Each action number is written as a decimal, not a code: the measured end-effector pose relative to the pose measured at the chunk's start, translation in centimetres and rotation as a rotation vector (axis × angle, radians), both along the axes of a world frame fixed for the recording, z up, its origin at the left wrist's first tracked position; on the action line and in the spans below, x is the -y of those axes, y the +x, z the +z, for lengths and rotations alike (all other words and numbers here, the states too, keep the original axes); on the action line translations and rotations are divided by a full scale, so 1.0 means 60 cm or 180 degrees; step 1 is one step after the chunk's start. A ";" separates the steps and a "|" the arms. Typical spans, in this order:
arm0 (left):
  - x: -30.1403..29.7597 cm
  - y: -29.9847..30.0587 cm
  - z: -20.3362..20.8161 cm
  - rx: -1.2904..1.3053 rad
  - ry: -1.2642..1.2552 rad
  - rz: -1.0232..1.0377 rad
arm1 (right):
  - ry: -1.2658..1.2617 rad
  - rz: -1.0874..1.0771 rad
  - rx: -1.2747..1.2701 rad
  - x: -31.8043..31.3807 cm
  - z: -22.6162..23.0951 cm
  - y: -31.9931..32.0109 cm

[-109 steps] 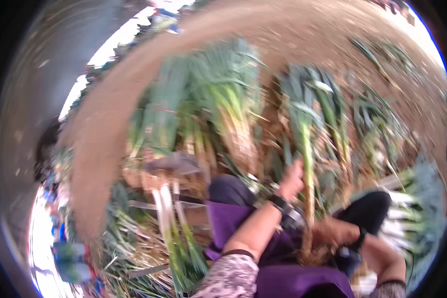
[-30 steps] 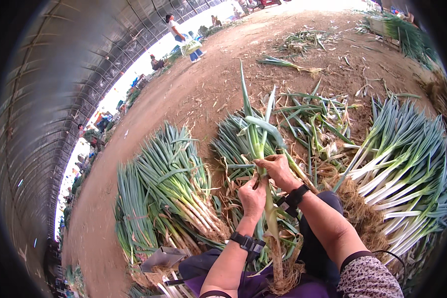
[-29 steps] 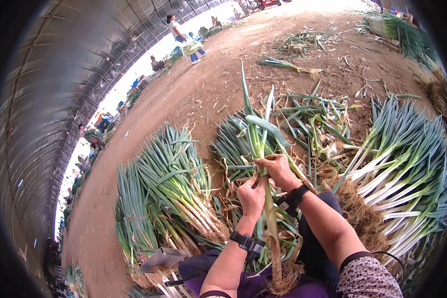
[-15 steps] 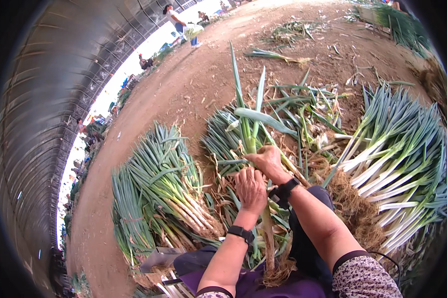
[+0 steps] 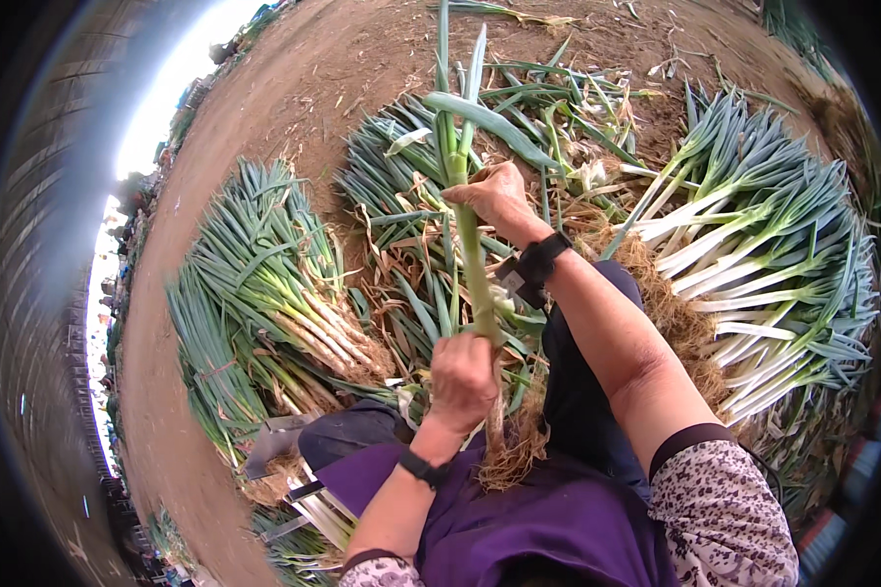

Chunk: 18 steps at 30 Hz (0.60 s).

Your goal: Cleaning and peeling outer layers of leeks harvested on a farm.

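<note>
One long green onion [image 5: 472, 264] stands nearly upright before me, its roots hanging low over my purple apron [image 5: 548, 523]. My right hand [image 5: 502, 203] is closed around the upper stalk, just below where the leaves fork. Lower down, my left hand [image 5: 462, 380] wraps the stalk above the dirty root end. Between the hands the stalk looks smooth and pale green. On the left lies a heap of untrimmed green onions [image 5: 255, 264] with brownish stems. At the right, a pile of green onions with clean white stems [image 5: 744, 284] fans out.
More green onions [image 5: 387, 157] lie straight ahead, with stripped leaves [image 5: 597, 122] scattered beyond. A metal plate-like piece [image 5: 276, 442] sits by my left knee. Packed brown dirt ground [image 5: 308, 93] stretches to the left, toward a curved, ribbed shelter wall [image 5: 44, 293].
My left hand has slid down the stalk, away from the right hand, baring the green length between them. My right hand keeps its grip near the leaves. The view has tilted downward.
</note>
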<state>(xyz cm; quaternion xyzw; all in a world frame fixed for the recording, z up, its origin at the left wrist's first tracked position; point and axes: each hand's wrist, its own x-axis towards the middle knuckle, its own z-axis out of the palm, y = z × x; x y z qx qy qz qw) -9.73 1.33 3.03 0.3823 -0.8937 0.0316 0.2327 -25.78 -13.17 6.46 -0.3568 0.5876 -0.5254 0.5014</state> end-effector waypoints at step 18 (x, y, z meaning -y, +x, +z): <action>0.171 0.086 0.070 -0.2181 0.2759 0.0832 | -0.1892 0.1287 -0.0974 0.061 -0.122 0.050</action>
